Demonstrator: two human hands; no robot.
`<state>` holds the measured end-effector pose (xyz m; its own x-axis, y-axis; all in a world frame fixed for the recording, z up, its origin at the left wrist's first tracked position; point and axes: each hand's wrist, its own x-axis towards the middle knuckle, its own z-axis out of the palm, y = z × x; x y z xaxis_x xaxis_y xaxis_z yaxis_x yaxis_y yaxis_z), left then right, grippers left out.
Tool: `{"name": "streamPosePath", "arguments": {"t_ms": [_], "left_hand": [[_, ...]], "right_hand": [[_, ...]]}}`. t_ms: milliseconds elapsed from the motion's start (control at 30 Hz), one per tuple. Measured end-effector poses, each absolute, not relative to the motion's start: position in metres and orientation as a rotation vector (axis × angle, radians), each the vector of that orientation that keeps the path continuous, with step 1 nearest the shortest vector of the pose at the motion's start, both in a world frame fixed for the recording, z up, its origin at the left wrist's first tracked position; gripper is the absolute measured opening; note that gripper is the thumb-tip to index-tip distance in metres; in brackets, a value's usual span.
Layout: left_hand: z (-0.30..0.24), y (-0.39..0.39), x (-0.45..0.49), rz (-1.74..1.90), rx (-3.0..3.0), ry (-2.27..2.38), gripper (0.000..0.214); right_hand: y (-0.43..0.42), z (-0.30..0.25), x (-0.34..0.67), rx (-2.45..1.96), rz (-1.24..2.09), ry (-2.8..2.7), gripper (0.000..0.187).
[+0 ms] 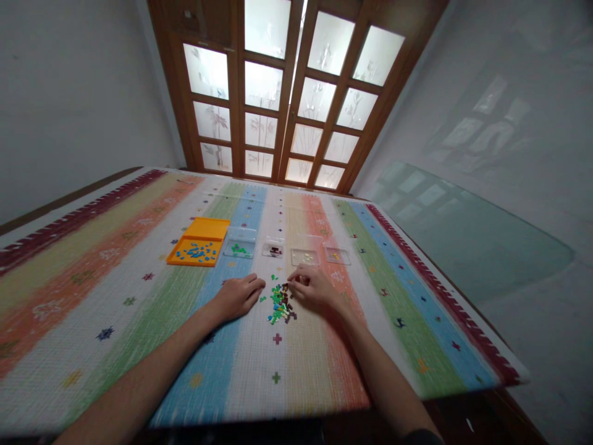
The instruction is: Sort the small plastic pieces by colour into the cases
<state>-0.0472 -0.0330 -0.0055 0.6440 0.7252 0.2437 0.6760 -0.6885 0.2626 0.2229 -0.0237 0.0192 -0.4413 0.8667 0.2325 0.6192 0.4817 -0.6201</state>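
A mixed pile of tiny toy bricks (278,303) in green, dark brown, blue, yellow and pale colours lies on the striped tablecloth between my two hands. My left hand (239,296) rests on the cloth just left of the pile, loosely bent, with thumb and fingers apart and nothing visible in it. At the pile's upper right edge, my right hand (312,285) has thumb and forefinger drawn together in a pinch. Dark brown bricks lie by those fingertips; whether one is between them is too small to tell.
Beyond the hands stands a row: an orange open case (207,228) with blue bricks, then clear boxes with green bricks (239,248), dark brown bricks (275,250), pale bricks (303,256) and yellow bricks (336,255). The table's far edge faces a wooden glazed door (286,117).
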Motion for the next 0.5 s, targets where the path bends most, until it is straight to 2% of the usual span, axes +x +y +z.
{"name": "streamPosePath", "arguments": {"t_ms": [300,500], "left_hand": [[-0.0045,-0.0332,-0.0471,0.483,2.730,1.174,0.024],[-0.0038,-0.0336,-0.0461,0.479,2.731,1.176,0.023]], "right_hand": [[-0.0291,0.0204,0.2136,-1.263,0.651,-2.317,0.019],[-0.0292,0.0198,0.2128,-1.303,0.612,-2.289,0.016]]}}
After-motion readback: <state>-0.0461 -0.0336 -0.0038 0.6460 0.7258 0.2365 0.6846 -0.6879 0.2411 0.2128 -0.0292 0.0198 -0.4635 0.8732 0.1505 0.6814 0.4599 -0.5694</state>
